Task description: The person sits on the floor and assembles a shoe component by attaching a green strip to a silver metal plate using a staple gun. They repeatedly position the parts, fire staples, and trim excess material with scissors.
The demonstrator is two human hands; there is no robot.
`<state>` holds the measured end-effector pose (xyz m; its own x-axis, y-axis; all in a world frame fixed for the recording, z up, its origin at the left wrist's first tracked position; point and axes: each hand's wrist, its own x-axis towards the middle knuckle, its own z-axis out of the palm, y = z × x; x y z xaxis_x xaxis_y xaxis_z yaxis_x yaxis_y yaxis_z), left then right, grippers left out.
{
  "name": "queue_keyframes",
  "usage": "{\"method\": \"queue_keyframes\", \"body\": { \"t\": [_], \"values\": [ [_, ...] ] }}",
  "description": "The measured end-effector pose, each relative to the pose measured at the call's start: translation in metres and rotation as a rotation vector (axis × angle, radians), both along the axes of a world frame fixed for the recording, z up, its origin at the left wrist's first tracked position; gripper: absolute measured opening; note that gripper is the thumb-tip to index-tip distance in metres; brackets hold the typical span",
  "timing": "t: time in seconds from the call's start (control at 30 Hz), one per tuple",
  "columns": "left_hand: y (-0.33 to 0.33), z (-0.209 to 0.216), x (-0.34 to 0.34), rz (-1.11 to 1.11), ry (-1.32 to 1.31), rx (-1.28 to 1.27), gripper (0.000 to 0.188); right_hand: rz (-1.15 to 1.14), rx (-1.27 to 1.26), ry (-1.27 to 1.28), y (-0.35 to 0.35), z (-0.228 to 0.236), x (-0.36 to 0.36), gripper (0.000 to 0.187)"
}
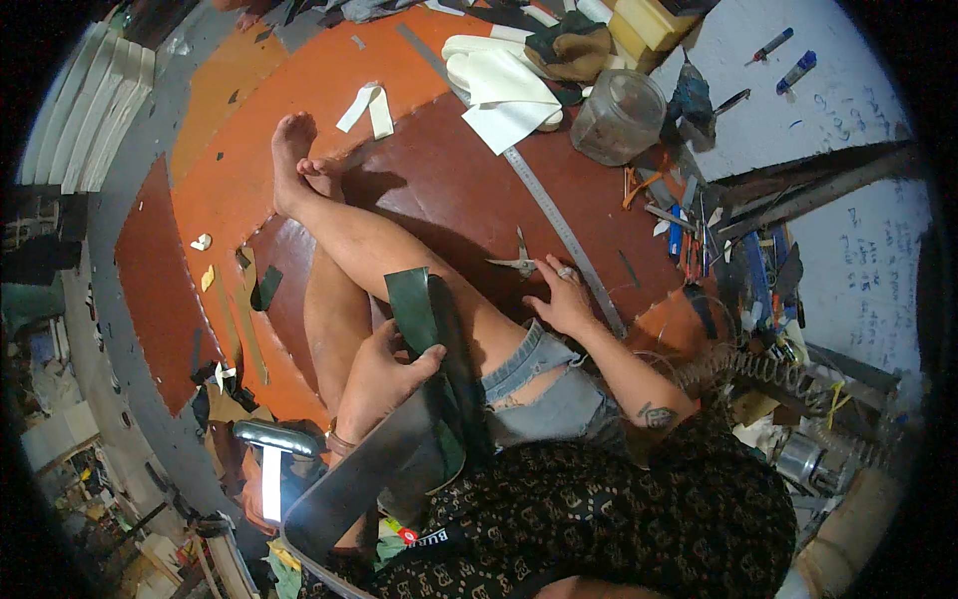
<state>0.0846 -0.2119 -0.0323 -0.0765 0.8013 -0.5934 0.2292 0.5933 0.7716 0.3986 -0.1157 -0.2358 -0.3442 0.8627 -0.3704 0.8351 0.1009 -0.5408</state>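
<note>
My left hand (384,379) is closed on a dark green strip of sheet material (413,304), perhaps leather, which lies over my thigh. The thumb presses on its face; the fingers behind it are partly hidden. My right hand (565,299), with a ring on one finger, reaches over the brown floor covering with fingers apart. Just beyond its fingertips lie small silver scissors (519,260) with their blades spread. Whether a fingertip touches them, I cannot tell. A dark grey curved band (344,469) crosses in front of my left forearm.
A metal ruler (549,205) lies past my right hand. White sheet pieces (509,105) and a clear jar (619,117) stand farther off. Pens and tools (689,240) are heaped at the right, beside a coiled hose (768,371). A lit lamp (274,439) is at the lower left.
</note>
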Motion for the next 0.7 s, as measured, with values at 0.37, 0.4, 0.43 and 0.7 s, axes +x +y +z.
{"method": "queue_keyframes", "body": {
  "t": [0.37,0.4,0.43,0.7],
  "values": [
    [0.005,0.024,0.016,-0.001,0.102,-0.021,0.062,-0.011,0.118,-0.304,0.018,-0.06,0.0,0.076],
    [0.007,0.031,0.016,-0.021,0.142,-0.057,0.06,-0.107,0.112,-0.233,0.022,-0.053,-0.003,0.073],
    [0.004,0.026,0.015,-0.006,0.153,-0.021,0.062,-0.205,0.105,-0.163,0.025,-0.046,-0.004,0.069],
    [0.0,0.019,0.017,0.031,0.14,-0.008,0.067,0.124,-0.179,0.835,0.01,0.136,-0.088,0.074]
  ]
}}
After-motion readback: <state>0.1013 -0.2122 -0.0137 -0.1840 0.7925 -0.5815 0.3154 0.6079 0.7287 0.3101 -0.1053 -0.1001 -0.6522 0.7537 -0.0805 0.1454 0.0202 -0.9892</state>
